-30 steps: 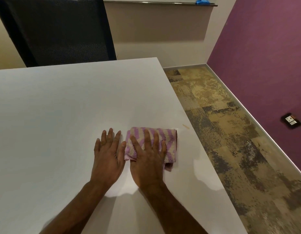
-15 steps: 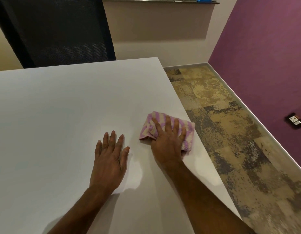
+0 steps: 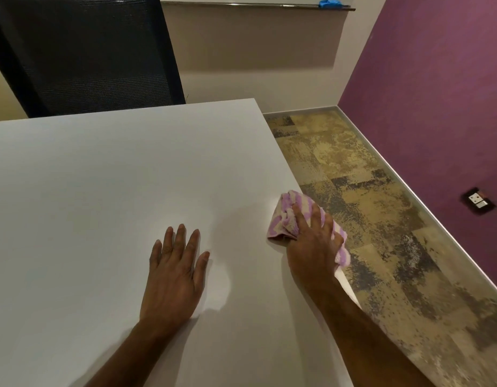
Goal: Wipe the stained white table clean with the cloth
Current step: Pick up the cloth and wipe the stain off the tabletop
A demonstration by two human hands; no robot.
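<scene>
Now right hand (image 3: pixel 311 247) pressing cloth (image 3: pixel 286 219), table (image 3: pixel 102 177) edge

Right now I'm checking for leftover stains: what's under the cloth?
The cloth lies on the white table at its right edge, part overhanging the floor, pressed by the right hand. The surface beneath is covered, so stains there cannot be seen.

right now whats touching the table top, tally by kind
hands: 2, left hand flat on the white table, right hand pressing the cloth
cloths: 1, striped purple cloth at the right edge
total: 3
</scene>
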